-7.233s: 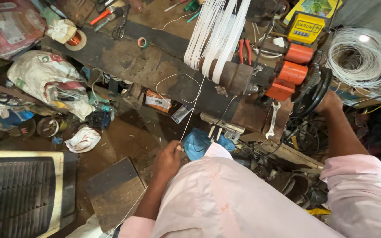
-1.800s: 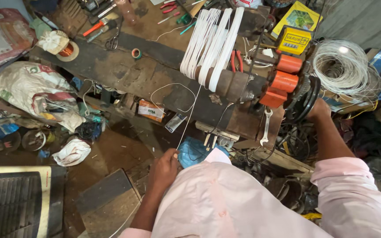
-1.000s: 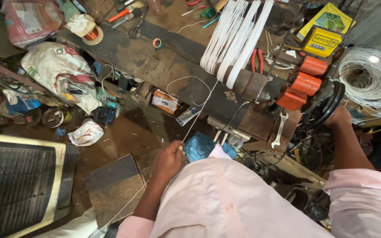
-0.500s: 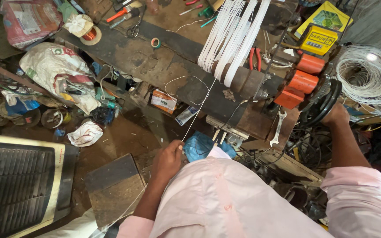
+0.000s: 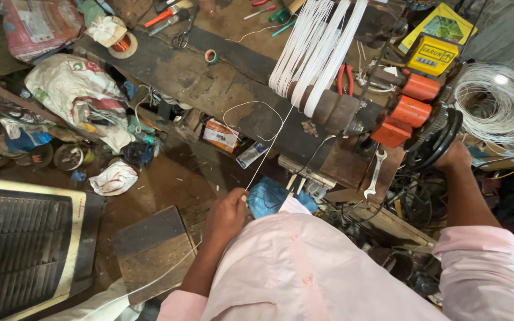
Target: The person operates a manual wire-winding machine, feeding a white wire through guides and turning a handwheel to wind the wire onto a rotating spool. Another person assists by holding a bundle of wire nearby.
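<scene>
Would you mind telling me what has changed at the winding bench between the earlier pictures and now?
Very little has visibly changed. The left hand still pinches the white wire leading up to the white coils, and the right hand stays on the black wheel beside the orange parts. Only the head camera's framing shifted slightly. The spanner and scissors lie where they were.

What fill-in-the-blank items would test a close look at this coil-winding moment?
1. The left hand pinches a thin ____ wire.
2. The right hand grips the black ____ beside the orange parts.
3. The wire runs up to the white ____.
4. A ____ lies on the wooden bench.

Missing: white; wheel; coils; spanner
</scene>
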